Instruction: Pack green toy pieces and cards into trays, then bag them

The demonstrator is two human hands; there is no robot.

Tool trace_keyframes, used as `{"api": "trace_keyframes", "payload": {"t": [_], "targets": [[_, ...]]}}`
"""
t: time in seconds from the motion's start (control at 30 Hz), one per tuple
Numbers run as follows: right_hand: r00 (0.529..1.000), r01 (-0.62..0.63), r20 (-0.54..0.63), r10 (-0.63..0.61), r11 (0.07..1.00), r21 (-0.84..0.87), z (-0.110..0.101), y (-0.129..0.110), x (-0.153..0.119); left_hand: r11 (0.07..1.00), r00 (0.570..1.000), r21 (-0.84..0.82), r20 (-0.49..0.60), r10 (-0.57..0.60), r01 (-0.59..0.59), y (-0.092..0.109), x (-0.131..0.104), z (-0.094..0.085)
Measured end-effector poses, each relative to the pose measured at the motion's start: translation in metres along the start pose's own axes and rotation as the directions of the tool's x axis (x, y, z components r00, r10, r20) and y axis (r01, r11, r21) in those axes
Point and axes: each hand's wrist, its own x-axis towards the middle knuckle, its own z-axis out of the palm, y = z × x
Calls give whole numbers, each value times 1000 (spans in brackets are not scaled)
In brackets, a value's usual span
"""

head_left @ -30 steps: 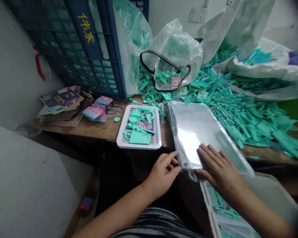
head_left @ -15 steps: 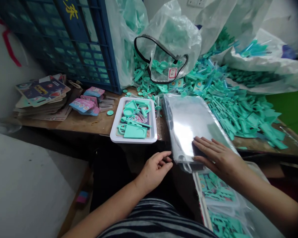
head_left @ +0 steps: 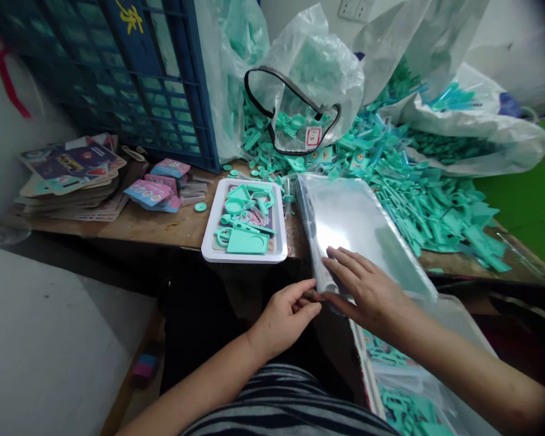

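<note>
The clear plastic stack (head_left: 356, 212) lies on the desk (head_left: 175, 235), its near end jutting past the front edge. Across its near left corner rests the right hand (head_left: 370, 290), grip spread flat, fingers reaching toward the left edge. The left hand (head_left: 284, 318) meets that same corner from outside, fingers curled; whether its grip pinches the film, I can't tell. Just left, past a narrow strip of desk, sits the white tray (head_left: 243, 258) of green parts, front rim slightly over the edge. A green heap (head_left: 440, 209) crowds the stack's right side; more desk shows between tray and cards (head_left: 75, 160).
</note>
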Motion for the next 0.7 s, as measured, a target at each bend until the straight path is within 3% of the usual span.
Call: {"api": "trace_keyframes", "payload": {"t": [0.4, 0.7], "targets": [[998, 56, 36, -60, 994, 90, -3, 13, -6, 998, 998, 0, 14, 59, -59, 3, -5, -5], [996, 32, 78, -39, 996, 83, -15, 12, 0, 989, 993, 85, 17, 118, -119, 8, -6, -5]]}}
